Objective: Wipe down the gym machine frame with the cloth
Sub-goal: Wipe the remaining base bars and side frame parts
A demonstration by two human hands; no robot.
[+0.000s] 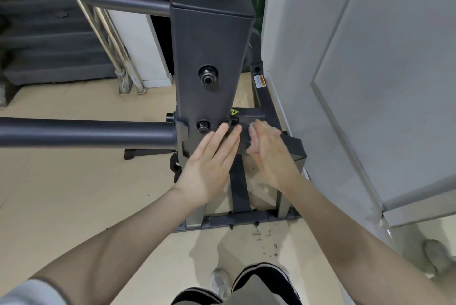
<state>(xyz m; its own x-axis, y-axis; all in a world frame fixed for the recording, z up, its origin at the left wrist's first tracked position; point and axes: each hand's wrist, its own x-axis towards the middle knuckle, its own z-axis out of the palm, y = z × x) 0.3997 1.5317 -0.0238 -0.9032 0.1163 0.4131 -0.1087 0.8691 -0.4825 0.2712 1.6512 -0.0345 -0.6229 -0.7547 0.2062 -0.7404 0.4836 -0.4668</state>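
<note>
Two hands were at the one dark frame post (209, 58). The left hand (209, 164) lay flat, fingers straight, holding nothing. Just beside it, the right hand (267, 149) pressed one blurred pale cloth (253, 142) against the frame; its grip was unclear.

Matt dark metal frame (209, 40)
</note>
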